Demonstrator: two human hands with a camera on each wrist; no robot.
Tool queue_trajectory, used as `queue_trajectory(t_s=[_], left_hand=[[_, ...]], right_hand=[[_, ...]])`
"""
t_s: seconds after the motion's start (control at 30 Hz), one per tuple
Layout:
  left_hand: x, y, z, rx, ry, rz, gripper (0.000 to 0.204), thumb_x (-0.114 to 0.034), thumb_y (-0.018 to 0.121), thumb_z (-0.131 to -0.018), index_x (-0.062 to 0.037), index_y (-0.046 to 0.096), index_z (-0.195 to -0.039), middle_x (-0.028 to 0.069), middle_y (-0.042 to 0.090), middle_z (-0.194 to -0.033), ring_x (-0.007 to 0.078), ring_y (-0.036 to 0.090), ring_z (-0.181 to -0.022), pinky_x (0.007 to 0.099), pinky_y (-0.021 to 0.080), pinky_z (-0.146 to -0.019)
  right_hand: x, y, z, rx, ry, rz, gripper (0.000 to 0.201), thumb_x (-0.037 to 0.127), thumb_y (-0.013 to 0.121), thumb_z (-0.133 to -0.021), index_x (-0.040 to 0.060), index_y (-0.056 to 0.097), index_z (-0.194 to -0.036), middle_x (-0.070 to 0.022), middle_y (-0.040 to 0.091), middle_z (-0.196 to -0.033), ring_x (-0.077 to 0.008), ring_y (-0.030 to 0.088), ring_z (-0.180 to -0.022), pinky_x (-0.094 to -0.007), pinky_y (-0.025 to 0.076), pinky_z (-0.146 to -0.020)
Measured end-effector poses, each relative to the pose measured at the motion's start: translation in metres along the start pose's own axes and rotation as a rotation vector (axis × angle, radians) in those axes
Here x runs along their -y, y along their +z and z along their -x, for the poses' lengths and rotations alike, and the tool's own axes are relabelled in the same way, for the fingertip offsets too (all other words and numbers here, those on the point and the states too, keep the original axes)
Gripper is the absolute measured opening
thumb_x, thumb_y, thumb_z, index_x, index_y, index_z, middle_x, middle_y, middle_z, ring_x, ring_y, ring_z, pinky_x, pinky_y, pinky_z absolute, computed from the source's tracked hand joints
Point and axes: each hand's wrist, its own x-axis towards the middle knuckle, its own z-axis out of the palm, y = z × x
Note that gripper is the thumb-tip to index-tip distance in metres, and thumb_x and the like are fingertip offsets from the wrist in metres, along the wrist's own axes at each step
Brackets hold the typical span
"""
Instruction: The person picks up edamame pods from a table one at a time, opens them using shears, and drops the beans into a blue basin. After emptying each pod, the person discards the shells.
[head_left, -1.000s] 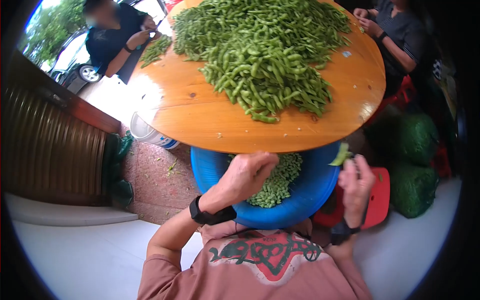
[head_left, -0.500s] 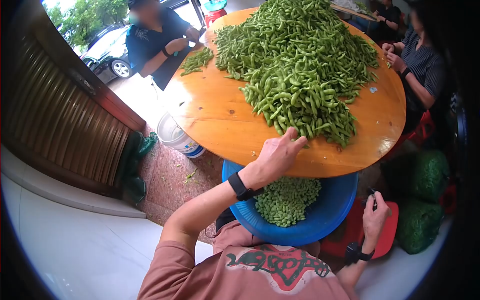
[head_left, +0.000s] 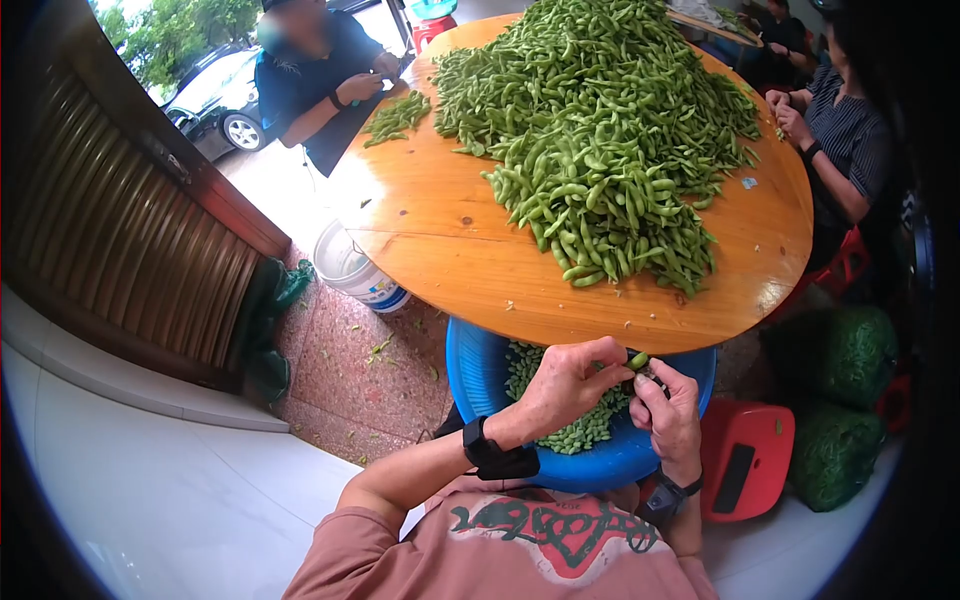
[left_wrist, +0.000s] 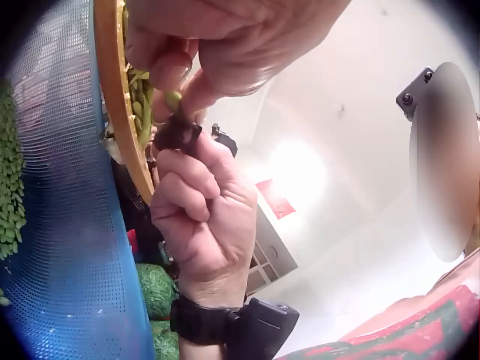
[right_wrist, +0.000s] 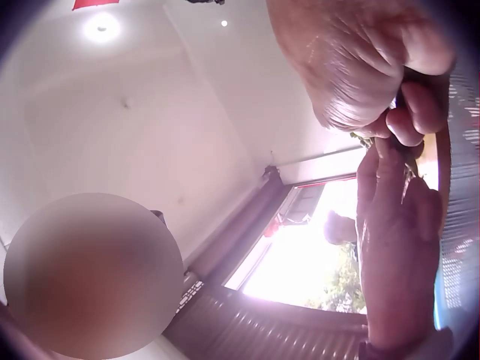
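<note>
Hands meet at lower centre of the head view, over a blue basin (head_left: 470, 370) that sits under the near edge of a round wooden table (head_left: 440, 250). The left hand (head_left: 568, 384) pinches a green pod (head_left: 637, 360) between thumb and fingertips. The right hand (head_left: 668, 412) has its fingers curled against the same pod from the right, and in the left wrist view it also holds a small dark object (left_wrist: 177, 133) at its fingertips; what that object is cannot be told. The pod lies just below the table rim, above the shelled beans (head_left: 585, 428) in the basin. A large heap of pods (head_left: 600, 130) covers the upper centre of the table. A white bucket (head_left: 350, 270) stands on the floor at left, a red stool (head_left: 745, 460) at lower right.
</note>
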Motion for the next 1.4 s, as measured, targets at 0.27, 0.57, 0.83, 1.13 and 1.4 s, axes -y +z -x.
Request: queue_trajectory(t_s=[0.27,0.57,0.83,1.13,1.4], left_hand=[[0.006,0.010,0.005,-0.089,0.120,-0.137,0.013,-0.006,0.074,-0.085,-0.0017,0.064,-0.090,0.0081,0.064,-0.075,0.0095,0.057,-0.058,0.0288,0.046,-0.052],[-0.001,0.014,0.014,-0.076,-0.128,0.410,0.011,-0.002,0.068,-0.092,-0.0001,0.057,-0.094,0.0022,0.063,-0.076,0.0046,0.058,-0.067,0.0254,0.047,-0.054],[0.007,0.013,0.016,-0.085,0.100,-0.057,0.013,-0.001,0.071,-0.088,-0.0017,0.059,-0.092,0.0061,0.064,-0.078,0.0107,0.059,-0.064,0.0273,0.048,-0.055],[0.010,0.013,0.020,-0.057,0.025,-0.045,0.013,0.000,0.069,-0.089,-0.0021,0.057,-0.091,0.0051,0.063,-0.077,0.0079,0.055,-0.061,0.0237,0.045,-0.055],[0.015,-0.002,0.016,0.325,-0.355,0.806,0.019,-0.013,0.064,-0.098,-0.0045,0.050,-0.106,0.0018,0.058,-0.077,0.0036,0.043,-0.057,0.0200,0.033,-0.051]], right_hand=[[-0.008,-0.003,0.002,-0.020,-0.034,0.087,0.008,0.006,0.054,-0.098,0.0017,0.060,-0.095,0.0051,0.047,-0.070,-0.0021,0.042,-0.054,-0.0192,0.033,-0.047],[-0.011,-0.010,0.001,0.040,0.015,-0.101,0.008,0.005,0.056,-0.097,0.0010,0.063,-0.097,0.0051,0.047,-0.069,-0.0016,0.038,-0.053,-0.0198,0.031,-0.046],[-0.006,-0.013,0.006,0.063,0.001,0.041,0.007,0.003,0.056,-0.097,-0.0023,0.060,-0.099,0.0042,0.045,-0.073,-0.0027,0.042,-0.056,-0.0206,0.034,-0.048],[-0.011,-0.008,0.003,0.071,-0.018,-0.002,0.005,0.003,0.055,-0.098,-0.0004,0.058,-0.094,0.0044,0.044,-0.071,-0.0025,0.041,-0.056,-0.0204,0.032,-0.048],[-0.013,-0.023,0.002,0.190,0.214,-0.338,0.005,0.002,0.056,-0.096,0.0013,0.061,-0.095,0.0049,0.046,-0.070,-0.0018,0.041,-0.055,-0.0197,0.030,-0.046]])
